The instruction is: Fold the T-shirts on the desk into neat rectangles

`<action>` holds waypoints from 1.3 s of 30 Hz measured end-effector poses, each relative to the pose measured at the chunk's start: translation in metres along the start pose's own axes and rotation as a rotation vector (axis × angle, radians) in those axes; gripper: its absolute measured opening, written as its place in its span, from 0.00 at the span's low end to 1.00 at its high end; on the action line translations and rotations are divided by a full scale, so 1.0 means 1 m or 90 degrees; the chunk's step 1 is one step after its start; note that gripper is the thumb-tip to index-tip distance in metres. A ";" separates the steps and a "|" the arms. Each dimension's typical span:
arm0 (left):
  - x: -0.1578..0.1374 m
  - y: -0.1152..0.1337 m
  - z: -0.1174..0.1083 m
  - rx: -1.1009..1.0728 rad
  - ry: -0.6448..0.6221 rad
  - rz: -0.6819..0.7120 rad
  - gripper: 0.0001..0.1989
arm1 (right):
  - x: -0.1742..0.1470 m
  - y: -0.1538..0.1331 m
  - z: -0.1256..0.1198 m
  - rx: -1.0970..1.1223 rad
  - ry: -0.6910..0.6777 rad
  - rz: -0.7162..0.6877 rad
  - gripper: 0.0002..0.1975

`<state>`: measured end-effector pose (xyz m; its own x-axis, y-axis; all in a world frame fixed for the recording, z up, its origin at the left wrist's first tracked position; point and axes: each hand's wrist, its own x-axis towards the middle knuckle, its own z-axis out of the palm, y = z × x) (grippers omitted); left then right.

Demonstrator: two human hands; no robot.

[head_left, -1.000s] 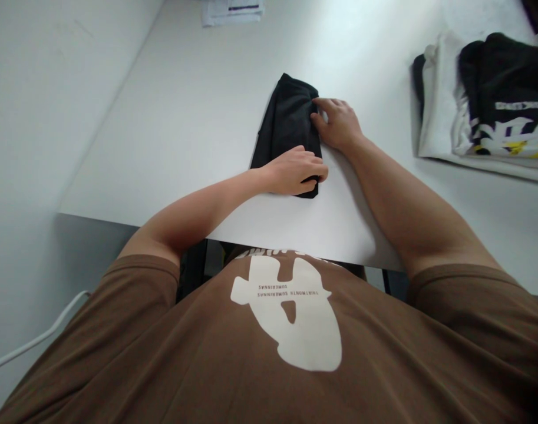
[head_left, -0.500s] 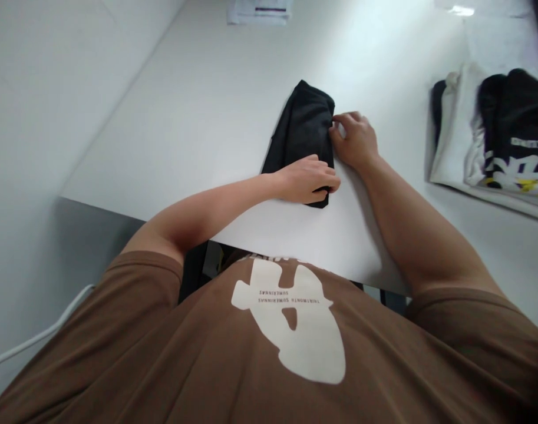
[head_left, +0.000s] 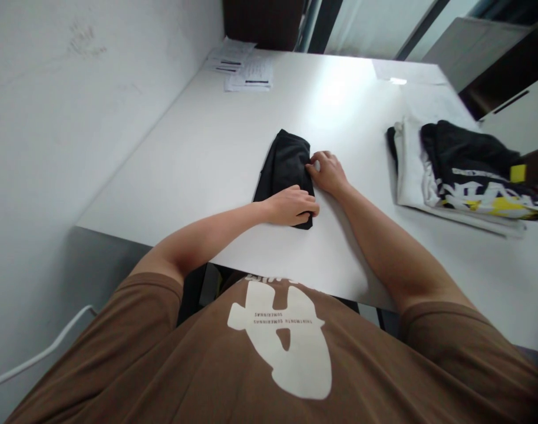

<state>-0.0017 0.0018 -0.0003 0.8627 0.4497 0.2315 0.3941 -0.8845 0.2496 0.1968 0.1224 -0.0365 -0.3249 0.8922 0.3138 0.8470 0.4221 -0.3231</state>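
Lightly creased and folded narrow, a black cloth (head_left: 290, 159) lies on the white table (head_left: 189, 165) under your curled left hand (head_left: 290, 206), your half-bent right hand (head_left: 329, 173) at its edge, both grips unclear; papers (head_left: 251, 73) sit by a scuffed wall (head_left: 105, 94)

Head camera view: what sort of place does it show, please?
Probably a workroom or office: a white table stands along a wall, papers lie at its far end, and folded clothes are piled on its right side.
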 end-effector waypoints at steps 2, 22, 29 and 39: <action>0.000 0.000 0.001 -0.004 0.013 0.010 0.11 | 0.000 0.001 0.001 -0.004 0.000 0.000 0.12; 0.001 0.006 0.002 0.005 0.020 0.024 0.12 | -0.002 0.002 0.004 0.024 0.003 -0.016 0.07; 0.000 0.007 0.001 0.001 0.011 0.020 0.13 | -0.002 0.005 0.007 0.038 0.011 -0.024 0.06; 0.001 0.016 0.004 0.022 -0.017 0.015 0.12 | -0.001 0.005 0.007 0.045 0.023 -0.018 0.06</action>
<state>0.0066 -0.0126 0.0000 0.8796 0.4258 0.2122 0.3842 -0.8988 0.2111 0.1985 0.1242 -0.0443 -0.3318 0.8742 0.3545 0.8057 0.4581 -0.3756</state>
